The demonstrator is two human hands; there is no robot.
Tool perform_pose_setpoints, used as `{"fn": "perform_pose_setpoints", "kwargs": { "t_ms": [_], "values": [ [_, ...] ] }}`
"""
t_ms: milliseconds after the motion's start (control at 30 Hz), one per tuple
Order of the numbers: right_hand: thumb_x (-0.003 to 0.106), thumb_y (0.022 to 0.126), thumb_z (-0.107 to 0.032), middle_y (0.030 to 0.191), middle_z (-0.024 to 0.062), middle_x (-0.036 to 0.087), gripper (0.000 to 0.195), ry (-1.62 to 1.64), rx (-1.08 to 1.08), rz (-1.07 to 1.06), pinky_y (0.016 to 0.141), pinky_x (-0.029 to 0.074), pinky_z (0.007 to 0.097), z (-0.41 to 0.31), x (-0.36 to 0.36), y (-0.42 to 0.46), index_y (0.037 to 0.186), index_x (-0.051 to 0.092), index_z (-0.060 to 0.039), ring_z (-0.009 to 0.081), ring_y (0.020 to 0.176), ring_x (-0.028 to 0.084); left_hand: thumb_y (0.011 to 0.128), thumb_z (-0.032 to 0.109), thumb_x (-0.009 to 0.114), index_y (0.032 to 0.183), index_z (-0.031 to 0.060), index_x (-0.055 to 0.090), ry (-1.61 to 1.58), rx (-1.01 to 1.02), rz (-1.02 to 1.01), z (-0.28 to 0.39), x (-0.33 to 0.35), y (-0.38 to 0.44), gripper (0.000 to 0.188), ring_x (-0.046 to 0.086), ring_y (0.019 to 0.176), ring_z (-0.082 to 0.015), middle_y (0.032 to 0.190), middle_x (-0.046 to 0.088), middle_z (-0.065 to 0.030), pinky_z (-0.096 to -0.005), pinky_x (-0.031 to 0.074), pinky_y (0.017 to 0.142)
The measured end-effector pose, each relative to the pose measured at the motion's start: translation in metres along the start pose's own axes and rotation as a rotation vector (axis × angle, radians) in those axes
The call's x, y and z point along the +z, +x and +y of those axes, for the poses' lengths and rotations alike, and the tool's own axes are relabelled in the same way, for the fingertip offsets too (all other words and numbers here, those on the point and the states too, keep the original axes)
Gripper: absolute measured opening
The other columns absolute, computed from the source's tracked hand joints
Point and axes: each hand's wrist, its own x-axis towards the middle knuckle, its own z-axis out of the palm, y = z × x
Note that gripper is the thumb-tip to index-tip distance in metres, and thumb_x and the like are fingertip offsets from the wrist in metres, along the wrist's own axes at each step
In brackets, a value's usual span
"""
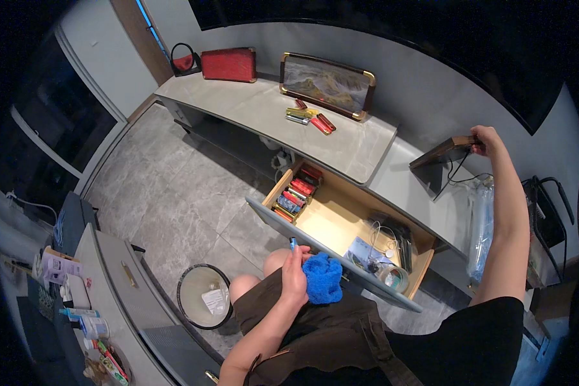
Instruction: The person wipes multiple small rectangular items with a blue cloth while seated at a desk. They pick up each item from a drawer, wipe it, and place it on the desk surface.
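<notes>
My left hand (295,275) is closed around a blue cloth (323,278), and a small blue lighter-like item (293,242) sticks up from its fingers. Far to the right, my right hand (485,141) grips the top corner of a dark wooden frame (439,155), which leans with a stand behind it; a black cable hangs near it. Before me a drawer (328,217) is pulled out. At its left end lie rows of small, colourful lighter-like items (296,195); at its right end are cables, papers and a roll of tape (395,280). Several similar items (321,124) lie on the cabinet top.
On the cabinet (236,103) stand a framed landscape picture (325,84), a red case (229,64) and a black-handled object (185,60). A waste bin (205,309) holding paper is on the floor. A plastic-wrapped item (481,231) lies under my right arm; a table (125,318) stands left.
</notes>
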Motion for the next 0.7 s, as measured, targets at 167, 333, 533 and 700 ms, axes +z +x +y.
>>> {"fn": "perform_pose_setpoints", "kwargs": {
  "t_ms": [167, 333, 533, 700],
  "values": [
    [0.061, 0.074, -0.021, 0.054, 0.0057, 0.052, 0.020, -0.169, 0.044, -0.096, 0.036, 0.046, 0.0271, -0.013, 0.000, -0.018, 0.072, 0.052, -0.0030, 0.0140, 0.038, 0.050, 0.094, 0.034, 0.038, 0.095, 0.0030, 0.050, 0.025, -0.017, 0.023, 0.003, 0.004, 0.000, 0.033, 0.054, 0.068, -0.0127, 0.074, 0.055, -0.0063, -0.0244, 0.046, 0.062],
    [0.061, 0.078, -0.020, 0.056, 0.0059, 0.054, 0.020, -0.108, 0.029, -0.071, 0.037, 0.048, 0.0258, -0.003, -0.004, -0.011, 0.077, 0.052, -0.0021, 0.0129, 0.040, 0.053, 0.094, 0.034, 0.038, 0.095, 0.0030, 0.050, 0.007, -0.030, 0.008, 0.000, 0.005, 0.003, 0.034, 0.054, 0.068, -0.0128, 0.075, 0.055, -0.0063, -0.0246, 0.045, 0.063],
    [0.065, 0.077, -0.024, 0.058, 0.0049, 0.055, 0.025, -0.042, -0.041, -0.091, 0.036, 0.047, 0.0244, 0.004, -0.002, -0.012, 0.078, 0.053, -0.0020, 0.0120, 0.040, 0.053, 0.094, 0.035, 0.038, 0.096, 0.0032, 0.050, 0.035, -0.017, 0.009, -0.001, 0.003, 0.003, 0.034, 0.054, 0.069, -0.0129, 0.075, 0.055, -0.0061, -0.0248, 0.045, 0.063],
    [0.063, 0.078, -0.038, 0.056, 0.0033, 0.053, 0.036, -0.136, -0.065, -0.056, 0.034, 0.042, 0.0233, -0.002, 0.002, -0.037, 0.088, 0.053, -0.0053, 0.0111, 0.040, 0.052, 0.094, 0.035, 0.037, 0.096, 0.0029, 0.050, 0.019, -0.017, 0.015, -0.001, 0.002, 0.002, 0.034, 0.054, 0.069, -0.0136, 0.076, 0.055, -0.0067, -0.0255, 0.046, 0.063]
  ]
}}
